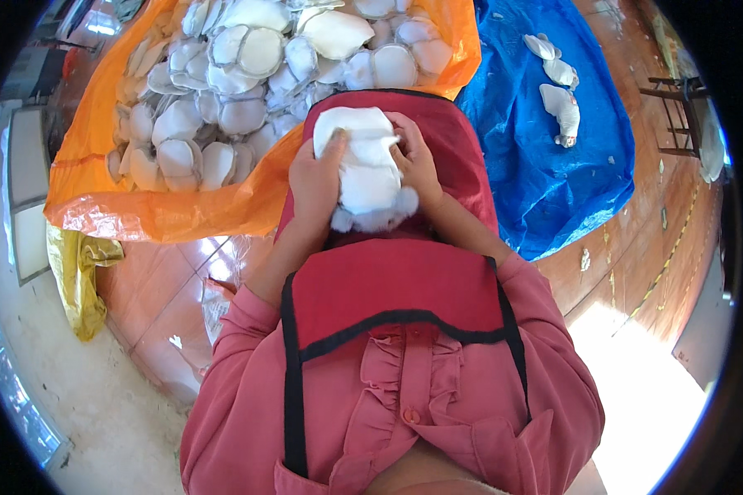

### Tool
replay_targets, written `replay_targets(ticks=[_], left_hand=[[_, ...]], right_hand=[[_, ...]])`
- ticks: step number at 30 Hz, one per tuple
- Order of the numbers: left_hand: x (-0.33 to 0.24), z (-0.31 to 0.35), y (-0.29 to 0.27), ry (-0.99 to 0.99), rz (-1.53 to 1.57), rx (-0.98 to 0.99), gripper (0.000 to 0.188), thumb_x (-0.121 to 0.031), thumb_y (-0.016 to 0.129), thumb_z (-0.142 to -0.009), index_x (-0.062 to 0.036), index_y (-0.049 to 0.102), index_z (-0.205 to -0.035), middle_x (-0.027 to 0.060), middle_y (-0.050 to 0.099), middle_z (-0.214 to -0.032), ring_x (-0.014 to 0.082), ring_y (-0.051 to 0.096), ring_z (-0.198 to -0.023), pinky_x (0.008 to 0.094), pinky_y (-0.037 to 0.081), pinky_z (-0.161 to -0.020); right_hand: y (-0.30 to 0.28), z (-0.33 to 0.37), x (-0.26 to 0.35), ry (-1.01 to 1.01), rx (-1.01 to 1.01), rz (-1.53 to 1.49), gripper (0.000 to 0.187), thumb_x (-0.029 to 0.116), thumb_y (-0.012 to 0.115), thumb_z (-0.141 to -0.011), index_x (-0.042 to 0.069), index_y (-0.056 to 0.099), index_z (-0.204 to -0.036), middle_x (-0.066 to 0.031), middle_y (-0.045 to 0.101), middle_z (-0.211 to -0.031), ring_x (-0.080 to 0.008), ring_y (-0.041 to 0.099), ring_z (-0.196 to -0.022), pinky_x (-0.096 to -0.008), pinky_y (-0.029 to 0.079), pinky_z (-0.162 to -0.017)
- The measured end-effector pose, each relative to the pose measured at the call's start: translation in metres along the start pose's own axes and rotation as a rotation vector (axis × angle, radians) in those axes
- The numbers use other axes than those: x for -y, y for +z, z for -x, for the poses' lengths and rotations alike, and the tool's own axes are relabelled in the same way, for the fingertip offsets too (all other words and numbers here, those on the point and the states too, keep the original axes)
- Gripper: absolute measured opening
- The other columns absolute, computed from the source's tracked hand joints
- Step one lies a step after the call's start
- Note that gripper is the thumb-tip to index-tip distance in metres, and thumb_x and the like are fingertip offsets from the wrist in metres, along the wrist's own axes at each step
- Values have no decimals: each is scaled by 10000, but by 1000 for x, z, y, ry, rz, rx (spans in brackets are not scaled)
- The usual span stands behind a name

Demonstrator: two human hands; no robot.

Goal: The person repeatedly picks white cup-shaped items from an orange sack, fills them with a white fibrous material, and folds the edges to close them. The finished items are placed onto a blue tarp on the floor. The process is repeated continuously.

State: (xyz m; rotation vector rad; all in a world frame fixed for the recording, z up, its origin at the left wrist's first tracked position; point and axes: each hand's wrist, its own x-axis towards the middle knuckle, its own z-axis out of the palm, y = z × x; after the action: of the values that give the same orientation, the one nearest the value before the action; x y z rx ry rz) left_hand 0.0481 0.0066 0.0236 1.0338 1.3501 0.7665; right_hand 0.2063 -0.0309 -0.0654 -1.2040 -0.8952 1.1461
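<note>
Over the lap of my red apron (462, 157), both hands hold a white unstuffed plush toy skin (368, 181). Its lower end is fuzzy and greyish, with small rounded lobes like ears or paws. My left hand (316, 177) grips the left side, thumb laid across the front. At the right edge, my right hand (417, 161) has its fingers curled, the tips at or in a fold of the cloth; I cannot tell which. Beyond the lap, many similar flat white sewn pieces (239, 62) are heaped on an orange sheet (140, 216).
To the right lies a blue sheet (545, 181) with a few white plush pieces (561, 111) on it. A yellow sack (78, 276) lies at the left by a pale ledge. A dark wooden stool or rack (677, 115) stands far right on the tiled floor (636, 247).
</note>
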Motion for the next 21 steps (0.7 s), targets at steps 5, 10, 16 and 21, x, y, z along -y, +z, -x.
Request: replay_targets(ticks=[5,10,16,21], left_hand=[[-5,-1,7,-250,326,103,301,-195,619,-935,23,611,-1142,125,683,-997,192,663,-834,321,536,-725],[10,-19,-7,-347,466,237,278,-110,613,-909,38,584,-1142,150,679,-995,240,681,-847,362,555,-753],[27,-29,-22,-382,783,271,271,-166,553,-936,1,603,-1143,129,685,-1023,235,690,-843,395,585,-737],[38,-25,-30,-578,981,501,406,-431,507,-968,-100,586,-1189,97,653,-1134,201,632,-1087,430,565,-851]], right_hand=[[-5,-8,-9,269,176,-257,419,70,596,-934,57,464,-1331,-101,630,-1118,-173,629,-958,-288,522,-812],[-12,2,-6,321,116,-285,394,49,596,-921,45,514,-1306,-93,650,-1103,-177,637,-978,-296,526,-860],[-24,-4,48,-198,377,371,684,-60,620,-725,55,479,-1384,-164,388,-1466,-286,317,-1412,-357,247,-1169],[-13,-6,63,35,386,215,536,36,710,-748,17,562,-1263,-117,568,-1261,-220,524,-1197,-326,394,-1043]])
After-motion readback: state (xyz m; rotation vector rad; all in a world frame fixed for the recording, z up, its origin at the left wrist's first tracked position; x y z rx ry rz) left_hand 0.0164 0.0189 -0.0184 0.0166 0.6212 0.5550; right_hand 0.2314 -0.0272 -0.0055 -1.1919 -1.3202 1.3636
